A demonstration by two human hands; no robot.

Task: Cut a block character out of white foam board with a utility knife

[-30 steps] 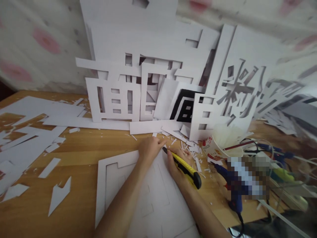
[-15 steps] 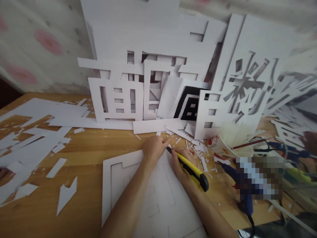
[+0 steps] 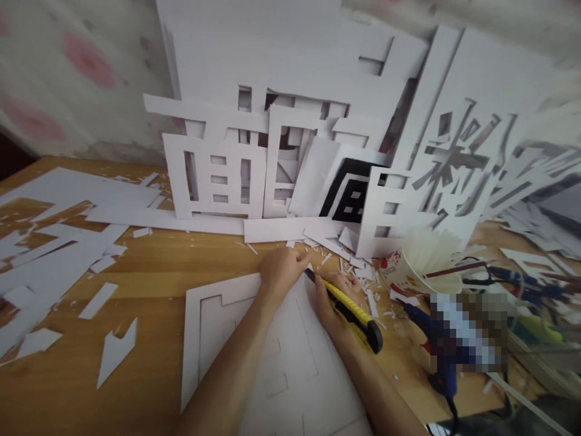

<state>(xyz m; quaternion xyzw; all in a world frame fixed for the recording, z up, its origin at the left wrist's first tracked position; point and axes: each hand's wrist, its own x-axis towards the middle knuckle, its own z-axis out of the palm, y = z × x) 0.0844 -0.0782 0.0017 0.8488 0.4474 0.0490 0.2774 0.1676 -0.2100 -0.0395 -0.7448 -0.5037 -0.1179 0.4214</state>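
Observation:
A white board (image 3: 254,381) with thin outlines and cut lines lies flat on the table under my forearms. Curled at its far edge, my left hand (image 3: 280,274) grips the board, with a finger pointing right beside the blade; its other fingertips are hidden. My right hand (image 3: 336,293) is closed round a yellow and black utility knife (image 3: 351,306). The knife slants, its tip at the board's far edge close to my left hand and its black end toward me.
Cut-out white characters (image 3: 213,175) lean upright behind. White offcuts (image 3: 100,301) litter the left; small scraps (image 3: 358,269) lie beyond my right hand. At right are a paper cup (image 3: 399,272) of translucent sticks and a blue glue gun (image 3: 447,369) with a cord, partly pixelated.
The view has shifted slightly, so the background and table items sit a little differently. My hands and the knife stay almost in place at the board's far edge.

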